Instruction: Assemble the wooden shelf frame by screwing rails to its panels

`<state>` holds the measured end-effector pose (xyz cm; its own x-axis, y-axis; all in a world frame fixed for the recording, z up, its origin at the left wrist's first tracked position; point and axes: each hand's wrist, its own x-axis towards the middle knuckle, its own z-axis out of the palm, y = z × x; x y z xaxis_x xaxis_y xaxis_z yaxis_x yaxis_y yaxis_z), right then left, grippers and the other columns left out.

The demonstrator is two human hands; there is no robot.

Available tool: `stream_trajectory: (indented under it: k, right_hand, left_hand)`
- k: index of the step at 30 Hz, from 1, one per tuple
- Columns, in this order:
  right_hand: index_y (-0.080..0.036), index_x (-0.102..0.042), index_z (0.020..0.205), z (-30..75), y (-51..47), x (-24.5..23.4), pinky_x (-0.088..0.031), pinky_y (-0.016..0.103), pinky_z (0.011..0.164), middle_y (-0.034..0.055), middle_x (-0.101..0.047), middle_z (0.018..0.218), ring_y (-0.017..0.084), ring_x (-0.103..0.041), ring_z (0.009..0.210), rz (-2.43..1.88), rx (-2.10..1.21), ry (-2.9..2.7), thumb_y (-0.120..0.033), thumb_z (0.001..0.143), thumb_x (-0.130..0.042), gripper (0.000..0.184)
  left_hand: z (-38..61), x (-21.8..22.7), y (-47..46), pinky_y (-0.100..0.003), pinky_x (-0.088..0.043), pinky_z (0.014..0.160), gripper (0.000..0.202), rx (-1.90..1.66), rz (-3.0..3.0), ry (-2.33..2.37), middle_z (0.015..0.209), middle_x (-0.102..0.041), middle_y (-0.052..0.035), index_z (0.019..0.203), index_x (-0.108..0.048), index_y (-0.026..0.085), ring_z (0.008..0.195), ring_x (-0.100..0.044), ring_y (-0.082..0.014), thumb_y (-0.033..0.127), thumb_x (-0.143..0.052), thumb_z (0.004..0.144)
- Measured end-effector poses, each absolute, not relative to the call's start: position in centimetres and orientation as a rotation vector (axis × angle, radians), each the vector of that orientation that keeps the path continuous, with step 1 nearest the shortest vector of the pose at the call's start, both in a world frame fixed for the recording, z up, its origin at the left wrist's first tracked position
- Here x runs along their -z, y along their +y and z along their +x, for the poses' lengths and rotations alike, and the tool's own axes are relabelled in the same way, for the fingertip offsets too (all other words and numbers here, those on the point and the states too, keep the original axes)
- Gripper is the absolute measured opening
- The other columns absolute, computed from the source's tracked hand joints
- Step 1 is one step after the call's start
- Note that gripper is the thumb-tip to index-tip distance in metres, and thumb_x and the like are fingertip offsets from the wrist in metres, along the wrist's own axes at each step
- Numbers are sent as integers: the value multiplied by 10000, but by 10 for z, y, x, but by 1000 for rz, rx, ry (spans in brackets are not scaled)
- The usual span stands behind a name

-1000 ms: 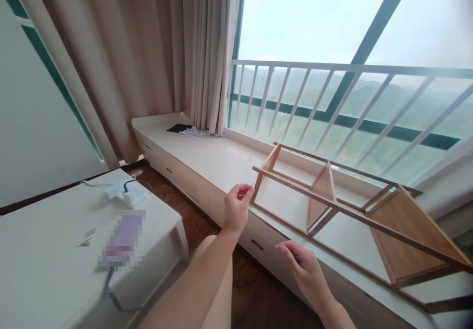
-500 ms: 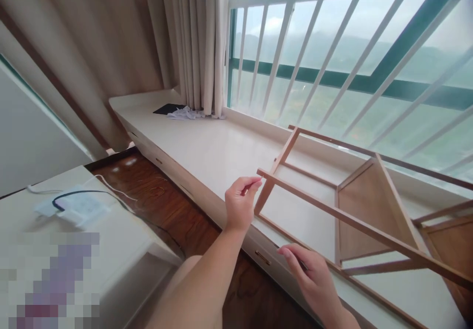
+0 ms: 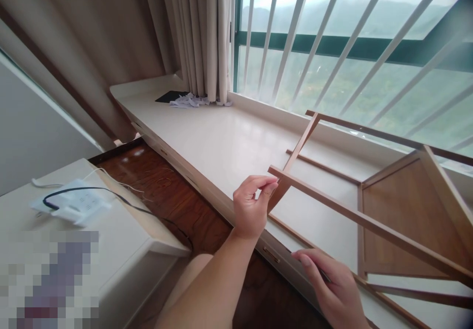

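Note:
A light wooden rack frame point(image 3: 369, 223) lies on its side on the white window bench point(image 3: 221, 142), with slim rails and flat wooden shelf panels. My left hand point(image 3: 251, 206) pinches its fingertips together right at the near end of the upper rail; whatever sits between the fingers is too small to make out. My right hand point(image 3: 330, 289) is lower, at the bench's front edge by the bottom rail, fingers curled around a thin dark tool that barely shows.
Beige curtains point(image 3: 201, 33) hang at the bench's far end above a dark pad and crumpled white paper point(image 3: 190, 101). A white railing guards the window. A white table point(image 3: 92, 250) at left carries a power strip point(image 3: 74, 203) with cables. Dark wood floor lies between.
The view has tilted down and moved closer to the bench. Both hands stay at the frame's near end; the left hand remains pinched at the rail tip.

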<state>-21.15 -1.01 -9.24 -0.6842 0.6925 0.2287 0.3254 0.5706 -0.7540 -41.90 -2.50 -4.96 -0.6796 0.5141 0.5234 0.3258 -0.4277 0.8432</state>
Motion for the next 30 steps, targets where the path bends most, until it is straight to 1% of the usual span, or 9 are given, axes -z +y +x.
stream_trajectory:
  k: [6,13,19,23,26,30]
  right_hand:
    - [-209,-728,945,-204,-12,96,-529,217,693,62,-728,905,186,-681,783,-856,-933,-2319,-370,941,-495,283]
    - [-219,-724,936,-198,-16,93,-520,199,681,41,-729,877,170,-687,762,-819,-897,-2331,-344,938,-506,251]
    - [-209,-703,869,-199,-19,93,-512,210,651,44,-713,819,171,-674,726,-790,-952,-2317,-327,940,-497,247]
    - [-207,-696,866,-196,-21,94,-501,215,628,44,-704,797,167,-661,699,-770,-992,-2319,-319,942,-494,243]
    - [-204,-694,866,-193,-22,94,-498,214,632,45,-701,792,165,-658,700,-779,-996,-2315,-318,943,-493,243]
    - [-196,-698,883,-189,-21,94,-501,218,629,52,-699,787,171,-653,701,-794,-1003,-2313,-330,946,-484,260]
  left_hand:
    - [-413,51,-19,-304,-529,770,128,-2284,1192,1535,910,-700,-41,934,-732,238,861,-647,-165,201,-644,849]
    - [-415,48,-13,-303,-514,762,104,-2313,1138,1480,886,-701,-37,912,-735,241,831,-638,-160,246,-664,837]
    - [-411,51,-6,-293,-492,752,88,-2277,1069,1344,845,-694,-32,865,-732,225,807,-622,-152,273,-716,794]
    - [-412,57,2,-268,-478,726,154,-2339,836,1230,785,-664,-12,856,-699,211,746,-600,-125,291,-766,742]
    - [-414,60,7,-232,-459,706,200,-2356,737,1141,785,-621,7,840,-657,200,721,-568,-93,275,-792,712]
    - [-413,62,10,-213,-443,758,257,-2351,673,1046,803,-577,22,836,-597,198,771,-552,-83,249,-806,696]
